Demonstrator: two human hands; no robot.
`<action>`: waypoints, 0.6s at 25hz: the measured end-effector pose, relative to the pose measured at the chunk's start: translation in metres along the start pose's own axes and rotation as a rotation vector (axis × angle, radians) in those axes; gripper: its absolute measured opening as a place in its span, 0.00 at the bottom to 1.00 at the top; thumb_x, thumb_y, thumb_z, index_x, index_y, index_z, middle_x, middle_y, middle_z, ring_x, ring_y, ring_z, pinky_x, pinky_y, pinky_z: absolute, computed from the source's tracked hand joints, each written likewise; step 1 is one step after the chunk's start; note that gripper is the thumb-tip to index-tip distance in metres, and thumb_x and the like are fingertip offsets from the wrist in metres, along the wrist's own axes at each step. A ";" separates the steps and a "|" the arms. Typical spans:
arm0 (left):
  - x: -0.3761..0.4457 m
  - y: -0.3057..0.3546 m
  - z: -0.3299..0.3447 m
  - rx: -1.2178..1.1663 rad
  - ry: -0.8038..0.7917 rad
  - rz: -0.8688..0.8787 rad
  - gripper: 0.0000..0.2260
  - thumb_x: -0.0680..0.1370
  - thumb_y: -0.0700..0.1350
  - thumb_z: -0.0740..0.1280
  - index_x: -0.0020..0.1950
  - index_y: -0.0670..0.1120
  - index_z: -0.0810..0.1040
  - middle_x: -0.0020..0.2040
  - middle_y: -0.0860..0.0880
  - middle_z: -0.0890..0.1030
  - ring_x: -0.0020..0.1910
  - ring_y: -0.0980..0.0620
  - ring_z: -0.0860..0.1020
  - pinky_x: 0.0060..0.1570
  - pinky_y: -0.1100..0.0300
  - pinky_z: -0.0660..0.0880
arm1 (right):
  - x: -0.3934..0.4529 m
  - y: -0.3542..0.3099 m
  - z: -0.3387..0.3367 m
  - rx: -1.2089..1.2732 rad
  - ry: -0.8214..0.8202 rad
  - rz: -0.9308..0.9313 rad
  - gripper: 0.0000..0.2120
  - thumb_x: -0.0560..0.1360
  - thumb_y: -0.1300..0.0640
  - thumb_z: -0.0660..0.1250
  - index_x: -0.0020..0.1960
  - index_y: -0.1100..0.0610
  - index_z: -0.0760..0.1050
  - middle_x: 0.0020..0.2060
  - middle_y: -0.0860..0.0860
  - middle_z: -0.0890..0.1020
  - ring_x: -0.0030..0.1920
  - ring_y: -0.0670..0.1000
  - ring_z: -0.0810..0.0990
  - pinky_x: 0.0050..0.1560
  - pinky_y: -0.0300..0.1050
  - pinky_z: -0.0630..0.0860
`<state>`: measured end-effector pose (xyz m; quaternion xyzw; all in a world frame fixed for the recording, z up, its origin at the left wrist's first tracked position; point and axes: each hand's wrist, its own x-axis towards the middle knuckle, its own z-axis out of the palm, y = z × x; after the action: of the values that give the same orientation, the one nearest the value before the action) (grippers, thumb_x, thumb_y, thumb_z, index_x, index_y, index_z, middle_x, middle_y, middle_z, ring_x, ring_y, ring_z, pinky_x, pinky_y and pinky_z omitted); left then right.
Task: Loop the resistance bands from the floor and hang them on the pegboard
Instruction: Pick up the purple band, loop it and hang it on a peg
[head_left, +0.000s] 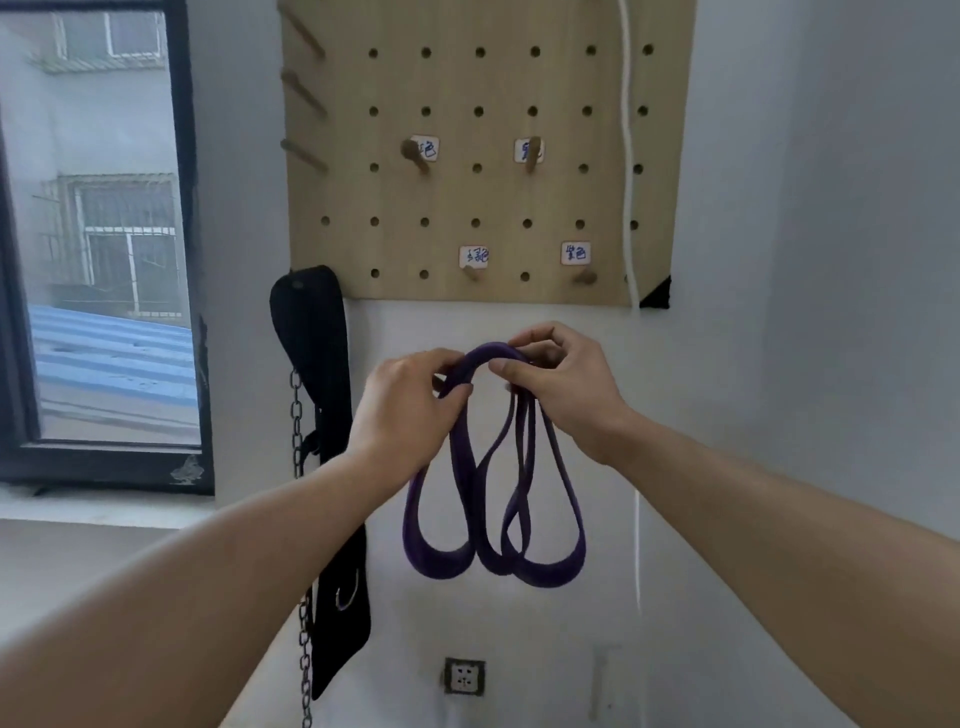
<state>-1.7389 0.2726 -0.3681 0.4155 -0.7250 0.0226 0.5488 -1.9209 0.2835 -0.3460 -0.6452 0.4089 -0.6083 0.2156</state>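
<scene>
A purple resistance band hangs folded into several loops in front of the white wall. My left hand pinches the band's top arch from the left. My right hand grips the gathered strands on the right side of the arch. The wooden pegboard is mounted just above both hands. It carries four labelled wooden pegs: two in the upper row and two in the bottom row. Nothing hangs on these pegs.
A black belt with a metal chain hangs at the pegboard's lower left. Three more pegs stick out along the board's left edge. A white cord runs down the board's right side. A window is at left, a wall socket below.
</scene>
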 end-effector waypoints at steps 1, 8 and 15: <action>0.011 0.003 0.007 -0.008 0.010 -0.010 0.10 0.78 0.45 0.72 0.59 0.52 0.85 0.49 0.57 0.85 0.46 0.59 0.82 0.50 0.61 0.80 | 0.009 0.000 -0.009 -0.139 -0.011 -0.036 0.11 0.74 0.56 0.79 0.52 0.54 0.79 0.44 0.51 0.87 0.47 0.50 0.86 0.52 0.47 0.83; 0.098 0.027 0.056 -0.037 0.083 0.029 0.06 0.76 0.45 0.73 0.52 0.51 0.86 0.46 0.54 0.85 0.43 0.54 0.81 0.48 0.59 0.77 | 0.067 -0.006 -0.052 -0.774 0.148 -0.208 0.08 0.77 0.48 0.75 0.53 0.48 0.80 0.44 0.45 0.81 0.46 0.48 0.80 0.49 0.50 0.82; 0.157 0.045 0.091 -0.049 0.084 0.188 0.10 0.78 0.43 0.72 0.58 0.49 0.86 0.50 0.49 0.85 0.48 0.49 0.80 0.52 0.54 0.77 | 0.107 -0.014 -0.066 -0.692 0.353 -0.244 0.04 0.79 0.62 0.70 0.51 0.56 0.77 0.48 0.50 0.79 0.41 0.51 0.79 0.39 0.43 0.77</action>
<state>-1.8461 0.1674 -0.2573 0.3308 -0.7374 0.0739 0.5842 -1.9888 0.2212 -0.2590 -0.6091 0.5408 -0.5572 -0.1614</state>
